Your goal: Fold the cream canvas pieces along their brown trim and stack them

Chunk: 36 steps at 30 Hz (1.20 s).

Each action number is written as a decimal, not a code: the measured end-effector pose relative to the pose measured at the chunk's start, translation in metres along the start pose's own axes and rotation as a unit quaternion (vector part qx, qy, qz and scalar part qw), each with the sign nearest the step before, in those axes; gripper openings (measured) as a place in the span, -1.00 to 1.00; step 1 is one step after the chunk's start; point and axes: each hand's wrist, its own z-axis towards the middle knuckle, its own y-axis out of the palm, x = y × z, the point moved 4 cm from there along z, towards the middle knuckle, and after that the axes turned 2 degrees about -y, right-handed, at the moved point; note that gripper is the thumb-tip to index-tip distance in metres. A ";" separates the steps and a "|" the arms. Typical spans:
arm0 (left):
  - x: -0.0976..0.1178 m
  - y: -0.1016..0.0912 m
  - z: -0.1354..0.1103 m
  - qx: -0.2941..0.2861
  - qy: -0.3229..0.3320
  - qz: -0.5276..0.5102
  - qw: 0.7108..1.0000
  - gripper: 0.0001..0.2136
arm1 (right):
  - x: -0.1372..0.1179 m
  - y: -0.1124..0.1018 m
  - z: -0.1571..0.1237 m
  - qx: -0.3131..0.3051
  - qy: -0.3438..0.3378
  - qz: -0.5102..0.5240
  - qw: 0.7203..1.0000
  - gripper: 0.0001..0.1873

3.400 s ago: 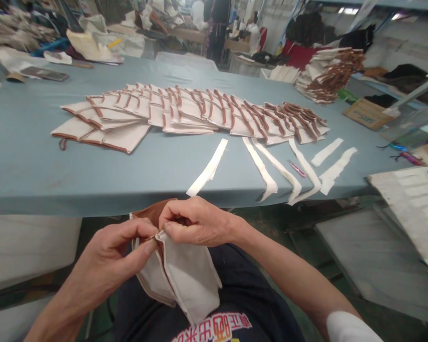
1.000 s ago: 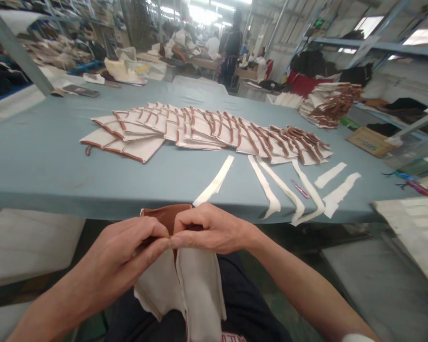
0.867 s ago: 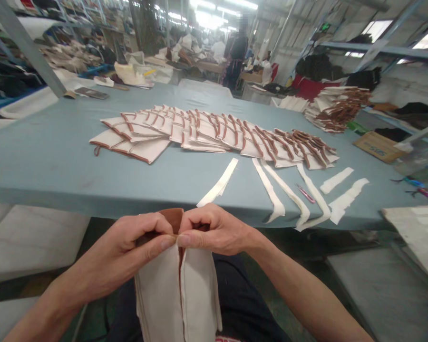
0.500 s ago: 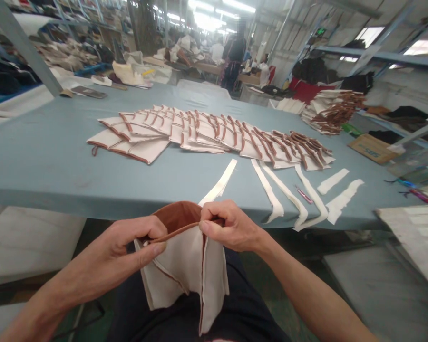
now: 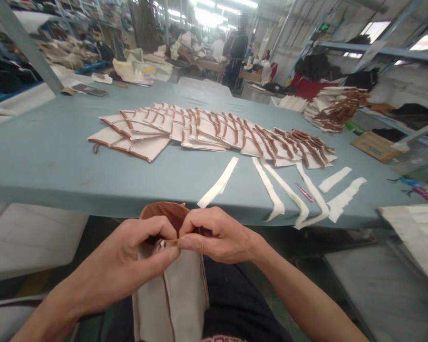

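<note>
A cream fabric pouch with brown trim and a brown lining hangs over my lap. At its top edge my left hand pinches the rim between thumb and fingers. My right hand grips the same rim just beside it, the thumbs nearly touching. Part of the brown lining shows behind the fingers. Exactly what lies under the fingertips is hidden. Beyond, on the blue-grey table, a long overlapping row of similar cream pouches lies flat.
White strips lie near the table's front edge, with a small pink tool among them. A stack of brown-trimmed pieces and a cardboard box are at the right. A dark phone-like object lies far left. A person stands in the background.
My right hand has moved left along the rim, close to my left hand. The pouch has turned and now hangs straighter, its opening narrower.
</note>
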 end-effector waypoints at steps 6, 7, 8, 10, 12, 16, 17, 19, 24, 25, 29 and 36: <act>-0.013 0.001 -0.006 -0.079 -0.064 -0.071 0.992 -0.78 | 0.019 0.002 -0.006 0.015 0.066 0.081 0.994 -0.72; -0.014 0.001 -0.005 -0.083 -0.067 -0.078 0.991 -0.78 | 0.020 0.003 -0.007 0.015 0.069 0.083 0.994 -0.72; -0.014 0.002 -0.004 -0.087 -0.069 -0.084 0.990 -0.78 | 0.021 0.003 -0.008 0.018 0.074 0.087 0.993 -0.72; -0.015 0.003 0.000 -0.096 -0.070 -0.094 0.988 -0.77 | 0.024 0.004 -0.008 0.022 0.091 0.098 0.991 -0.70; -0.016 0.003 0.003 -0.102 -0.066 -0.109 0.987 -0.76 | 0.026 0.005 -0.008 0.022 0.109 0.109 0.988 -0.68; -0.021 0.004 0.004 -0.115 -0.065 -0.132 0.982 -0.77 | 0.028 0.006 -0.007 0.012 0.116 0.106 0.988 -0.71; -0.023 0.003 0.003 -0.111 -0.068 -0.132 0.983 -0.77 | 0.027 0.006 -0.006 0.011 0.113 0.101 0.988 -0.73; -0.026 0.002 0.001 -0.098 -0.074 -0.128 0.984 -0.75 | 0.024 0.007 -0.005 0.015 0.098 0.089 0.991 -0.77; -0.027 0.000 -0.002 -0.075 -0.075 -0.121 0.987 -0.69 | 0.012 0.012 -0.002 0.033 0.048 0.044 0.997 -0.72; -0.026 -0.001 -0.003 -0.073 -0.071 -0.116 0.988 -0.68 | 0.010 0.013 -0.001 0.033 0.044 0.042 0.998 -0.71; -0.025 -0.003 -0.003 -0.080 -0.060 -0.093 0.991 -0.67 | 0.007 0.015 0.004 0.016 0.054 0.065 0.996 -0.73; -0.021 -0.005 -0.005 -0.090 -0.067 -0.084 0.990 -0.68 | 0.002 0.014 0.010 -0.017 0.055 0.048 0.997 -0.87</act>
